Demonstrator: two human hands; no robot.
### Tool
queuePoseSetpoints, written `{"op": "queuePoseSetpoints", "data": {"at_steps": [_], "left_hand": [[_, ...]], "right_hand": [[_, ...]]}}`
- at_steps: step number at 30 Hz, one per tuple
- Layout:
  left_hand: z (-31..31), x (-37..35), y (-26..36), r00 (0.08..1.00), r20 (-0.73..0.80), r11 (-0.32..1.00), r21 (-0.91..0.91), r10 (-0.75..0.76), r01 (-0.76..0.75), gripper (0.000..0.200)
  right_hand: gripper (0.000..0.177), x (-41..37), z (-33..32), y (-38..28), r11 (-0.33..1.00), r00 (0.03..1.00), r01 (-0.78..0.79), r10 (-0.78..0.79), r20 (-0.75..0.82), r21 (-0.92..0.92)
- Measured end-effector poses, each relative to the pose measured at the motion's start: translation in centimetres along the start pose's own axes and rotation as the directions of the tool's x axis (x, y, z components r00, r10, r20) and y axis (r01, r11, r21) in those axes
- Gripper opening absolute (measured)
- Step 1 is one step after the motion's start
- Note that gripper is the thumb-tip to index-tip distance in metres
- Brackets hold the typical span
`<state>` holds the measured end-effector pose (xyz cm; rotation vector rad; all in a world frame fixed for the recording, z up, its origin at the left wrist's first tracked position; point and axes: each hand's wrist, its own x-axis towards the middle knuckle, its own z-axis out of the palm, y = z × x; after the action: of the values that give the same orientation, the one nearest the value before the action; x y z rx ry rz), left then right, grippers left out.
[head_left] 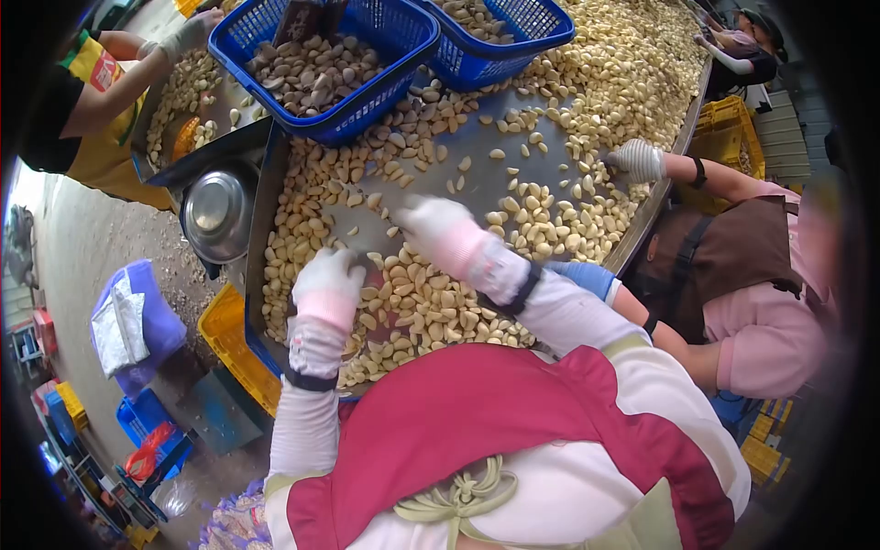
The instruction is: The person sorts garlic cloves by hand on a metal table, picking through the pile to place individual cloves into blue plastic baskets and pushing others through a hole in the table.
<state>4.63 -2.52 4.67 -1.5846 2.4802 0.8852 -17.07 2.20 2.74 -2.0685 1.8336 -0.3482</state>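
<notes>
Peeled garlic cloves [422, 291] lie thickly over a metal sorting table [463, 179]. My left hand [327, 280], in a white glove with a pink cuff, is low among the cloves on the near left side. Its fingers curl inward and the thumb lies close to them; anything between them is hidden. My right hand [433, 225], gloved the same way, reaches over a barer patch of metal near the middle. Motion smears its fingers, so its grip does not show. Loose cloves lie around both hands.
Two blue baskets [367, 96] of garlic cloves stand at the far side. A steel bowl [218, 211] sits left of the table, above a yellow crate [240, 344]. On the right, a co-worker's gloved hand [639, 161] touches the cloves; another person's gloved hand [191, 35] is at upper left.
</notes>
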Motion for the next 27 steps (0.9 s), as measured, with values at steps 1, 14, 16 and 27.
{"op": "queuePoseSetpoints", "data": {"at_steps": [1,14,16,27], "left_hand": [[0.2,1.3,0.3,1.000,-0.009,0.999,0.023,0.023,-0.023,0.033],[3.8,1.8,2.0,0.974,-0.126,0.381,-0.923,-0.187,-0.046,0.024],[4.0,1.5,2.2,0.953,-0.262,0.537,-0.831,-0.152,-0.143,0.021],[2.2,0.9,2.0,0.974,-0.226,0.463,-0.865,-0.019,-0.191,0.018]], "right_hand": [[0.020,1.8,1.1,0.0,0.994,0.982,0.100,-0.093,-0.165,0.035],[0.023,2.0,1.0,-2.8,0.537,0.975,-0.131,0.223,0.010,0.834],[0.023,1.6,0.3,-3.2,0.772,0.972,-0.142,0.226,-0.058,0.620],[0.031,0.2,-0.7,-3.5,0.723,0.955,-0.294,0.254,0.155,0.625]]}}
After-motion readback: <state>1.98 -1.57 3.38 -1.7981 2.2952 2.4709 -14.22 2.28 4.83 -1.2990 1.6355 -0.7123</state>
